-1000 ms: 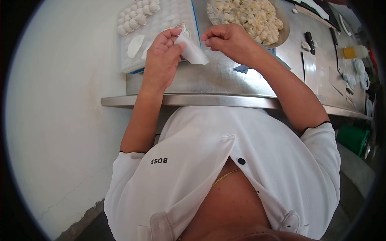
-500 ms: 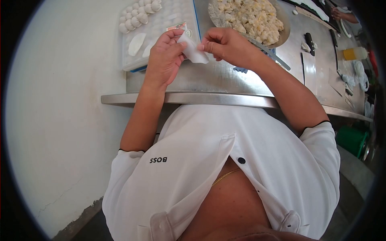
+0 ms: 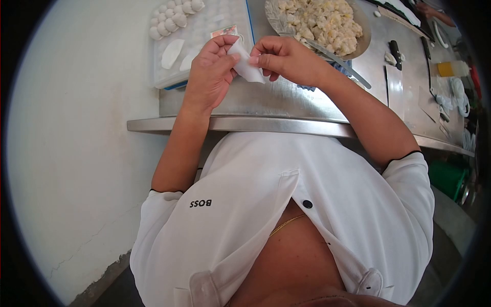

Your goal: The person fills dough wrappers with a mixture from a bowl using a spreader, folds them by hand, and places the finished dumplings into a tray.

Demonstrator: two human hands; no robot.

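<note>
1. Your left hand (image 3: 210, 74) is partly curled, palm turned up, with its thumb pressing a thin, white, pliable sheet (image 3: 247, 67) against the fingers.
2. Your right hand (image 3: 289, 59) sits at three o'clock from that sheet, its thumb and forefinger pinched together on the sheet's right side; the other fingers are bent inward.
3. The sheet is between your two hands, raised above the brushed-metal table (image 3: 255, 105), its loose lower end drooping toward five o'clock.
4. At ten o'clock from the sheet you have a white, dimpled plastic tray (image 3: 169, 79) with a blue edge, bearing rows of small, rounded, white dough-like pieces (image 3: 176, 18); a flat, white, oval piece (image 3: 172, 53) lies at nine o'clock.
5. At two o'clock stands a wide, round metal bowl (image 3: 364, 41) heaped with pale, chunky filling (image 3: 327, 23). A long, flat metal blade (image 3: 353, 74) slants out of it toward four o'clock.
6. Farther off at three o'clock lies a black-handled, broad-bladed metal knife (image 3: 394, 84).
</note>
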